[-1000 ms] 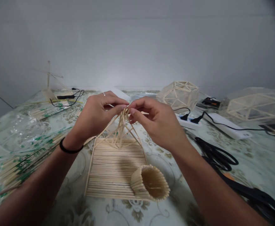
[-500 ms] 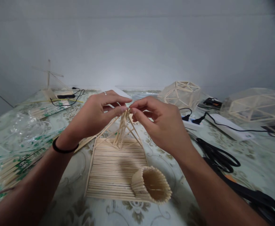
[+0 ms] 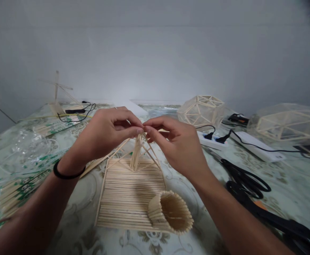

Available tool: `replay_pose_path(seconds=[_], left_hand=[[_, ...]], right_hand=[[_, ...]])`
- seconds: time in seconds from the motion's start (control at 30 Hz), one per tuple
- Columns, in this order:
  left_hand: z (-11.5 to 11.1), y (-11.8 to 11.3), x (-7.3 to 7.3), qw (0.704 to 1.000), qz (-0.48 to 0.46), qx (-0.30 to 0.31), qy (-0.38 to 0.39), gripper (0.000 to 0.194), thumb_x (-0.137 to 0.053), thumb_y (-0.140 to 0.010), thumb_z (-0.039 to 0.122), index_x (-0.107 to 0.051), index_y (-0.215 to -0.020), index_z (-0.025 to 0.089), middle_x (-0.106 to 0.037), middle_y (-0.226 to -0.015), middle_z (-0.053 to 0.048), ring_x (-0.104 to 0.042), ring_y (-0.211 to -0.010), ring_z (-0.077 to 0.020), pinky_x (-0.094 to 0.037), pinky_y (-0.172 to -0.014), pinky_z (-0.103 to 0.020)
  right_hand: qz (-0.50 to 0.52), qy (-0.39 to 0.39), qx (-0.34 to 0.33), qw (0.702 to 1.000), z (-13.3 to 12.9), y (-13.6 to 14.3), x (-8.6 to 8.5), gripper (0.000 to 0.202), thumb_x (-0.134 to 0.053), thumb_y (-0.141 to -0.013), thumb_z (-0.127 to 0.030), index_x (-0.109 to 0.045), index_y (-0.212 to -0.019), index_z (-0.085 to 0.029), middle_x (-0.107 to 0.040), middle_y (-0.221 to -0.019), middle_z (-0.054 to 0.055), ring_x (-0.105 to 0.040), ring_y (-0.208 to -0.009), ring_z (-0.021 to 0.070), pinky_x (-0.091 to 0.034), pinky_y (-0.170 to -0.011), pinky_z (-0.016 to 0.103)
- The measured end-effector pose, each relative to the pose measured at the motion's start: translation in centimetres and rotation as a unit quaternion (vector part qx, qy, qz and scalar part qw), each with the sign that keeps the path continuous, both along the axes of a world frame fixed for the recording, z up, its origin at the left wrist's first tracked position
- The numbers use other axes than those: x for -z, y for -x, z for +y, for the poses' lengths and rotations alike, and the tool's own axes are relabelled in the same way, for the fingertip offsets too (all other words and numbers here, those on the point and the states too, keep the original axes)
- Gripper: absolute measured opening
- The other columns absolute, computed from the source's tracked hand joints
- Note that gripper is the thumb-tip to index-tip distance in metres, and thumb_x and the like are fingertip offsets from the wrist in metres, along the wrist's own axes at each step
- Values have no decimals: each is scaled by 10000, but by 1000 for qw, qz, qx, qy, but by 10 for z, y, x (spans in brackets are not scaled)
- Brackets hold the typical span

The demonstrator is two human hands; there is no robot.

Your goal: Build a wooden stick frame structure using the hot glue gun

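Note:
My left hand (image 3: 112, 129) and my right hand (image 3: 174, 141) meet at the top of a bundle of thin wooden sticks (image 3: 136, 154). Both hands are closed in a pinch there, and the fingers hide the sticks' upper ends. The bundle stands nearly upright over the far part of a flat stick platform (image 3: 130, 198). Slanted sticks (image 3: 152, 154) run from the platform's far corners up towards my fingers. On the platform's near right corner, a round stick cup (image 3: 155, 210) lies tilted with its opening towards me.
Black-handled scissors (image 3: 246, 179) and a larger black-handled tool (image 3: 274, 216) lie right. Behind are a power strip (image 3: 212, 141), a white box (image 3: 255, 145) and stick-framed models (image 3: 201, 111). Stick packets (image 3: 19, 191) and crumpled clear plastic (image 3: 32, 143) lie left.
The loosely spread sticks are now gathered into a tighter, straighter bundle. My fingertips have come closer together at its top, and the view has tipped slightly upward.

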State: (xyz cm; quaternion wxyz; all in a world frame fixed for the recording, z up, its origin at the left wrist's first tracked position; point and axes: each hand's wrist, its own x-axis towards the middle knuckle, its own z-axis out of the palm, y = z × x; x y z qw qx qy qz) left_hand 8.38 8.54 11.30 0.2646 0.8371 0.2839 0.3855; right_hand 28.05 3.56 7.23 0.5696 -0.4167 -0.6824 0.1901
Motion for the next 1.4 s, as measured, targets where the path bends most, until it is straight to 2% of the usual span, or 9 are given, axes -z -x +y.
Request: replay_pose_path(seconds=[0.2, 0.33, 0.5, 0.77, 1.13, 1.4], left_hand=[[-4, 2, -2, 999, 22, -25, 32, 65, -778, -870, 225, -836, -850, 248, -815, -779, 30, -775, -756, -148, -588, -734, -236], [-4, 1, 0, 998, -4, -25, 59, 33, -793, -857, 240, -825, -856, 238, -825, -803, 29, -796, -781, -157, -612, -756, -226], [-4, -2, 1, 999, -1, -38, 24, 32, -799, -862, 232, -827, -845, 235, -816, -788, 38, -774, -784, -132, -580, -755, -196], [-4, -3, 3, 999, 0, -45, -5, 42, -786, -883, 247, -825, -870, 242, -821, -823, 28, -759, -787, -144, -574, -763, -225], [-3, -2, 3, 999, -11, -32, 19, 44, -796, -879, 268, -821, -854, 242, -811, -801, 17, -759, -780, -158, -582, -747, -246], [-5, 2, -3, 1000, 17, -8, 17, 41, -771, -894, 253, -773, -875, 216, -798, -839, 7, -757, -800, -152, -593, -761, -247]], right_hand=[[3, 9, 2, 1000, -1, 0, 1, 101, -728, -957, -186, -825, -974, -210, -809, -922, 11, -749, -796, 149, -619, -716, 293], [8, 19, -6, 1000, -1, -2, -2, 97, -740, -945, -171, -828, -956, -210, -807, -852, -3, -748, -747, 132, -617, -710, 271], [26, 27, -23, 999, -2, -2, -4, 69, -746, -938, -174, -812, -944, -189, -820, -835, 1, -769, -742, 129, -637, -745, 262], [32, 23, -18, 999, -3, -1, -5, 53, -752, -938, -190, -805, -944, -192, -829, -870, 7, -786, -761, 139, -654, -760, 273], [37, 28, -22, 999, -3, 0, -6, 46, -763, -932, -200, -808, -930, -192, -829, -833, 14, -796, -749, 152, -666, -753, 285], [26, 71, -57, 996, -3, -4, -7, 107, -783, -912, -227, -820, -1008, -196, -844, -899, 30, -800, -786, 170, -673, -793, 322]])
